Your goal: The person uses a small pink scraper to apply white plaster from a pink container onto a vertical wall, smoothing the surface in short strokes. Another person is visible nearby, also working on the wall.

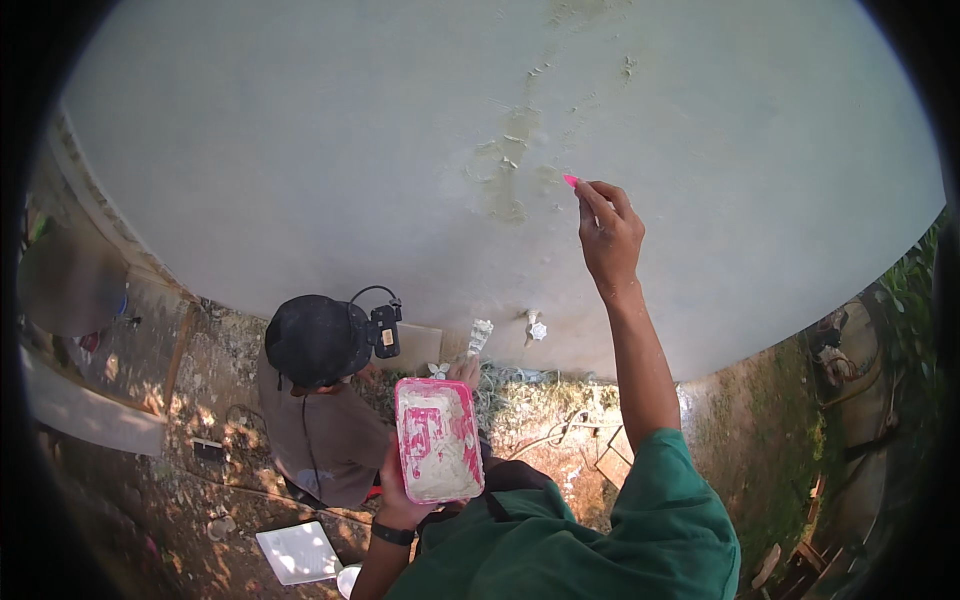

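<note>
In the lower left, a white panel point(299, 553) lies on the ground, and above it a co-worker point(325, 445) in a dark cap point(312, 340) bends toward the wall point(330, 150).

Just right of them, the left forearm rises from the lower edge, a dark band point(393, 534) at its wrist. The left hand point(396, 498) supports a pink tray point(402, 455) near the lower centre, its grip closed on the tray's left side; how the fingers lie underneath is hidden. The tray is tilted toward the view, pale paste point(455, 445) smeared over its inside.

At upper centre the wall carries rough, damp-looking patches point(512, 165), with a white tap point(537, 330) well below them.

Right of centre, the right arm reaches nearly straight up from a green sleeve point(665, 480). The right hand point(612, 238) is bent in at the fingers, the grip pinching a small pink tool point(570, 181) between thumb and fingertips. The tool points left toward the patches; whether it touches the wall I cannot tell.
</note>
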The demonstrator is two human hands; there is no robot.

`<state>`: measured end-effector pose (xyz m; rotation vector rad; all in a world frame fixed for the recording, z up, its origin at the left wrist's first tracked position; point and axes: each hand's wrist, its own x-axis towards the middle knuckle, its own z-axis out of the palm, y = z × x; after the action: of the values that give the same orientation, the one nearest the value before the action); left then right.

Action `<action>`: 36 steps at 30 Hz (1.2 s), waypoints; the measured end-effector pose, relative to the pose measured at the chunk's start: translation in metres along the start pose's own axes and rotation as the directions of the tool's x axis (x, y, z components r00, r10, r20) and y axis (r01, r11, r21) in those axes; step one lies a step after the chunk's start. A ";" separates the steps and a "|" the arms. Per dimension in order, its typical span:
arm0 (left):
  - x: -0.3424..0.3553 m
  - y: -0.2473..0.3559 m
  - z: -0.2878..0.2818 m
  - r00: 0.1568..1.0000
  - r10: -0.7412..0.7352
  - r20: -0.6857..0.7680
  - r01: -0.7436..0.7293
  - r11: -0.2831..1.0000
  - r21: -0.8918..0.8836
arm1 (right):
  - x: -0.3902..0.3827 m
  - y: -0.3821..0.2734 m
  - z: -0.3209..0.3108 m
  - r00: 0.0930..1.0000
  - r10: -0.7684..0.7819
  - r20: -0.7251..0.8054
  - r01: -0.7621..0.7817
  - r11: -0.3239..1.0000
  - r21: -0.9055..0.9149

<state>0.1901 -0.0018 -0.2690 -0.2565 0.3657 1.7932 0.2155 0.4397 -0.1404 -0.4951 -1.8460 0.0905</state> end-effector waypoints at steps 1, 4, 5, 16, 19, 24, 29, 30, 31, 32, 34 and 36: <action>-0.002 -0.002 -0.003 1.000 -0.015 0.020 0.015 1.000 0.009 | 0.009 0.005 0.006 0.978 -0.204 -0.035 0.194 0.963 -0.187; -0.005 -0.009 -0.004 0.980 0.138 -0.140 -0.123 0.987 0.107 | 0.025 0.021 0.026 0.916 -0.367 -0.161 0.257 0.846 -0.466; -0.006 -0.010 -0.002 0.977 0.156 -0.142 -0.140 0.983 0.118 | 0.028 0.026 0.033 0.923 -0.367 -0.120 0.268 0.833 -0.484; -0.020 -0.014 0.017 0.949 0.317 -0.005 -0.255 0.775 0.578 | -0.008 0.016 0.022 0.984 -0.162 -0.068 0.125 0.916 -0.381; -0.010 -0.006 0.015 0.988 0.098 -0.122 -0.081 0.987 0.136 | 0.007 0.003 0.016 0.979 -0.124 -0.164 0.055 0.927 -0.371; -0.009 -0.002 0.015 0.994 0.046 -0.097 -0.034 0.992 0.120 | 0.038 -0.001 0.030 0.963 -0.209 -0.168 0.108 0.877 -0.469; -0.009 -0.003 0.015 0.994 0.053 -0.099 -0.037 0.987 0.155 | 0.021 0.011 0.042 0.947 -0.319 -0.046 0.259 0.837 -0.482; -0.009 -0.003 0.014 0.994 0.050 -0.102 -0.034 0.987 0.159 | 0.014 0.012 0.041 0.951 -0.309 -0.019 0.264 0.842 -0.471; -0.010 -0.003 0.012 0.993 0.048 -0.106 -0.030 0.986 0.162 | 0.006 0.013 0.038 0.949 -0.316 -0.019 0.272 0.847 -0.457; -0.010 -0.003 0.011 0.993 0.054 -0.107 -0.036 0.986 0.163 | -0.001 0.012 0.035 0.968 -0.251 -0.004 0.229 0.887 -0.401; -0.010 -0.003 0.007 0.996 0.070 -0.064 -0.059 0.987 0.150 | -0.010 0.010 0.027 0.992 -0.109 -0.068 0.087 0.958 -0.272; -0.011 -0.003 0.002 0.993 0.063 -0.099 -0.049 0.990 0.133 | -0.012 0.006 0.018 0.995 0.050 -0.091 -0.062 0.989 -0.137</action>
<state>0.1956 -0.0105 -0.2637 -0.2493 0.5664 1.8067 0.2035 0.4439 -0.1589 -0.6398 -1.7603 -0.0229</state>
